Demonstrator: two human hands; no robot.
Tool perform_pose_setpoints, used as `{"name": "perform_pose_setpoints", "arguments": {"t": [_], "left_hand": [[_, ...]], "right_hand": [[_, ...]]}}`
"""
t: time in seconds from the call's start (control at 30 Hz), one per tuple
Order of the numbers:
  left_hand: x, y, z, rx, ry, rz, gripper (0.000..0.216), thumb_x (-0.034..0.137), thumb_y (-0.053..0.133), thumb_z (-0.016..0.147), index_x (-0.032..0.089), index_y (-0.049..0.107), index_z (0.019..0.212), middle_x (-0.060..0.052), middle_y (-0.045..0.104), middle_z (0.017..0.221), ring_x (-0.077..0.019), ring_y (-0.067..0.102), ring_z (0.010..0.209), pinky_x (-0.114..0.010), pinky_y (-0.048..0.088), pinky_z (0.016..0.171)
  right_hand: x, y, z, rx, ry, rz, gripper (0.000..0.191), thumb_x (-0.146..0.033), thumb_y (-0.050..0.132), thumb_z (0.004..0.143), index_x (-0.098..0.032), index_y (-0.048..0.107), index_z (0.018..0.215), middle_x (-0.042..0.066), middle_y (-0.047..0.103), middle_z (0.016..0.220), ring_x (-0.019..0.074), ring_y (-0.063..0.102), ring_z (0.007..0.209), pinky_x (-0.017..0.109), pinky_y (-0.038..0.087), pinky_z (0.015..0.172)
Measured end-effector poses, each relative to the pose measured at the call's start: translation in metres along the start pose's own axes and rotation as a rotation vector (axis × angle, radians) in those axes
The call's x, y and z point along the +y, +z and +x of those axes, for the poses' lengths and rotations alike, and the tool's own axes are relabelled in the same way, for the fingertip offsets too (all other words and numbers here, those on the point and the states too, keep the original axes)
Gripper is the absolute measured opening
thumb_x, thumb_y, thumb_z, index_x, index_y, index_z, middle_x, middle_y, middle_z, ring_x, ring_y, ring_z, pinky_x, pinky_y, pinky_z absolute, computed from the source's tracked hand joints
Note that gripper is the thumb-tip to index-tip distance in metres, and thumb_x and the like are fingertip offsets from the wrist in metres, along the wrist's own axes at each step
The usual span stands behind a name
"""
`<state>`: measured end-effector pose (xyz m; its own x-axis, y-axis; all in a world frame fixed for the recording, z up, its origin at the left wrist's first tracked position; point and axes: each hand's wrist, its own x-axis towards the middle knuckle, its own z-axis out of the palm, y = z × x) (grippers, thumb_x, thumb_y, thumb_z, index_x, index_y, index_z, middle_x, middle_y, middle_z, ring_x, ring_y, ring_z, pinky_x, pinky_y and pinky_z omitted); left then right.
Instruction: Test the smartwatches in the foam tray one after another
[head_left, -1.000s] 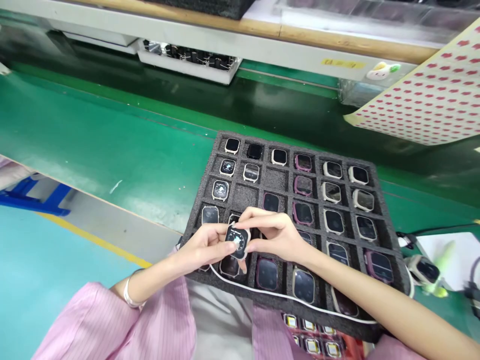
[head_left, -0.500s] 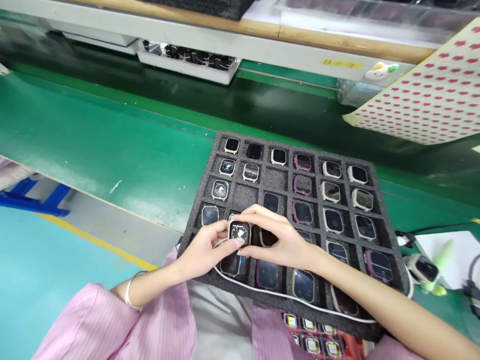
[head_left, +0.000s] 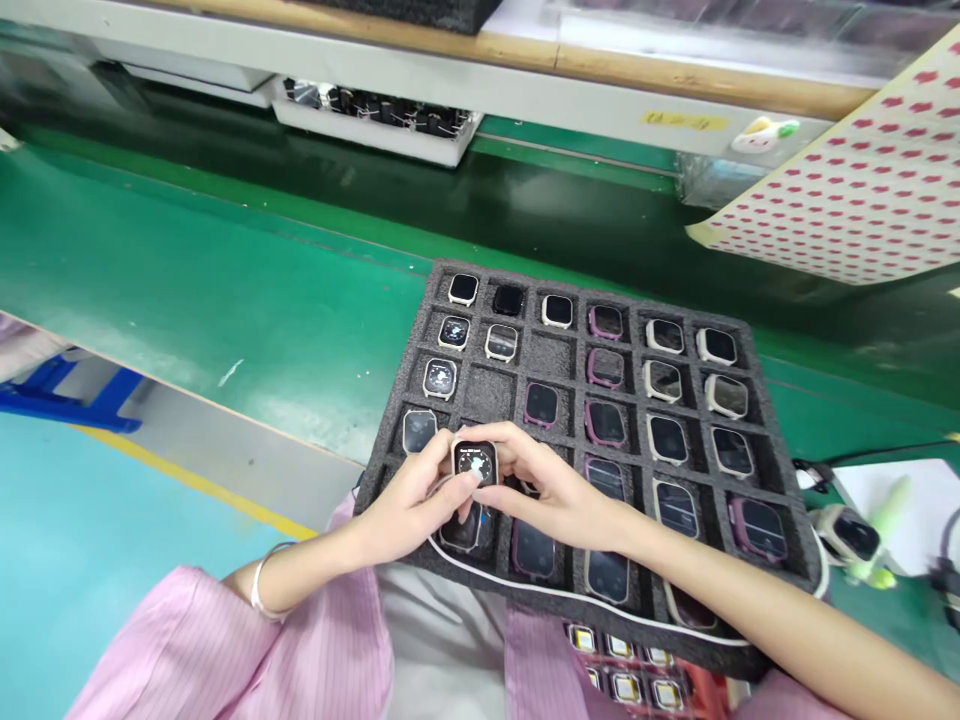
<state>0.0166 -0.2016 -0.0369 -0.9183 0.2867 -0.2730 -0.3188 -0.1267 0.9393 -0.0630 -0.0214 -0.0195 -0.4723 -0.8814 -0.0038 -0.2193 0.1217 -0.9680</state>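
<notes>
A smartwatch case [head_left: 475, 460] with a lit dial and no strap is held up over the foam tray [head_left: 489, 392]. My left hand [head_left: 420, 492] grips it from the left, thumb across the lower part of the screen. From the right, my right hand [head_left: 544, 488] closes on the same watch, fingers along its top and side. Beneath my hands the dark grey tray holds several watch cases in pockets, some silver, some purple. A lit watch [head_left: 439, 378] lies in the left column. A white cable [head_left: 555, 592] runs along the tray's front edge.
The tray rests partly on a green bench [head_left: 225, 300]. To its right are a watch on a stand [head_left: 847, 535] and a white box [head_left: 911, 510]. A sticker sheet [head_left: 847, 190] hangs from the shelf. Below sits a red tray of small parts [head_left: 637, 670].
My right hand's fingers have curled lower around the watch's top and right side. The watch has shifted slightly left. My left hand stays nearly in place.
</notes>
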Motion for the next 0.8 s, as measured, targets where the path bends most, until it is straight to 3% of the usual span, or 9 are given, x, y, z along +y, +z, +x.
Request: {"name": "perform_pose_setpoints", "arguments": {"t": [0.37,0.53,0.7,0.8], "left_hand": [[0.0,0.001,-0.001,-0.011,-0.009,-0.042,0.025,0.043,0.052,0.089,0.019,0.045,0.095,0.006,0.051,0.062,-0.0049,0.037,0.045,-0.018,0.027,0.043],[0.006,0.0,0.002,-0.047,-0.015,-0.028,0.024,0.04,0.049,0.091,0.019,0.044,0.099,0.007,0.049,0.062,-0.0032,0.032,0.042,-0.018,0.025,0.041],[0.02,0.001,0.016,-0.088,0.008,0.008,0.027,0.042,0.05,0.09,0.018,0.045,0.101,0.005,0.052,0.066,-0.0016,0.031,0.041,-0.017,0.021,0.039],[0.031,0.003,0.033,-0.127,-0.005,0.016,0.031,0.044,0.05,0.089,0.017,0.045,0.104,0.006,0.052,0.062,-0.002,0.032,0.038,-0.017,0.019,0.037]], "right_hand": [[0.003,0.002,-0.003,0.02,-0.007,0.008,0.043,-0.021,0.055,0.091,-0.02,0.038,0.131,0.004,0.064,0.092,0.0143,0.063,0.076,0.028,0.051,0.068],[0.004,0.001,-0.003,0.03,0.018,0.058,0.042,-0.022,0.055,0.092,-0.02,0.038,0.13,0.002,0.064,0.084,0.0149,0.064,0.076,0.029,0.052,0.068],[-0.003,-0.01,-0.003,0.036,0.02,0.118,0.041,-0.02,0.053,0.093,-0.018,0.036,0.13,0.002,0.064,0.084,0.0152,0.066,0.078,0.031,0.053,0.07],[-0.008,-0.021,-0.003,0.061,0.046,0.183,0.04,-0.02,0.053,0.093,-0.019,0.035,0.128,0.002,0.064,0.084,0.0143,0.066,0.077,0.027,0.053,0.063]]}}
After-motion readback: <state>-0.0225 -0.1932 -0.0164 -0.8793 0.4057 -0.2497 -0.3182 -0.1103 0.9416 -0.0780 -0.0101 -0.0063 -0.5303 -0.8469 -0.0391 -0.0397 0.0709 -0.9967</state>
